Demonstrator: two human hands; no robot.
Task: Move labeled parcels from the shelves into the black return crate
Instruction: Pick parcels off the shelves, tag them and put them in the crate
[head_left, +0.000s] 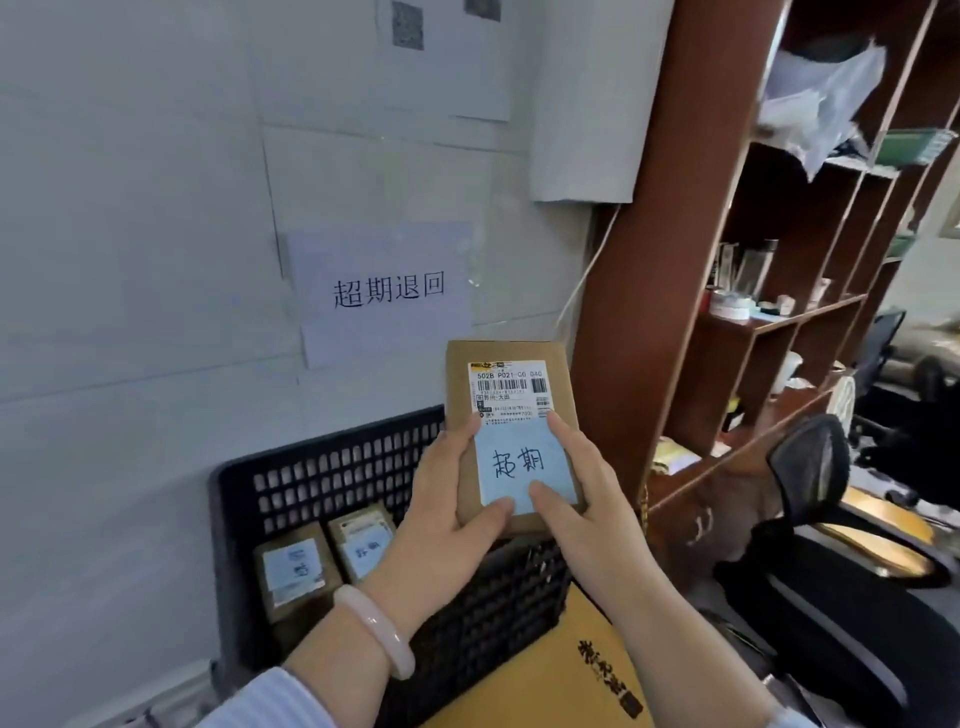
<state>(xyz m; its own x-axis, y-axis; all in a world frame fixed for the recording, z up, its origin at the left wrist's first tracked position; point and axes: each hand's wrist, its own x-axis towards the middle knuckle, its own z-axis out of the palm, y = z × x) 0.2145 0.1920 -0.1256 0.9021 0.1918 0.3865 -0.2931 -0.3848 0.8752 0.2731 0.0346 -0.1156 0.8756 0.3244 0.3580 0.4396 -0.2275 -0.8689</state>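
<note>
- While I hold it up in both hands, the brown parcel (511, 353) stands upright over the black crate (311, 467), its printed label (509, 387) above a blue handwritten note (524, 465).
- My left hand (447, 499) grips the parcel's left edge and my right hand (582, 493) its right edge, both thumbs on the note.
- Two more parcels (293, 569) lie side by side inside the crate.
- A wall sign (384, 288) hangs above the crate; brown shelves (649, 312) stand to its right.

Wall sign (387, 292) 超期退回, parcel note (522, 462) 超期 (handwritten)
</note>
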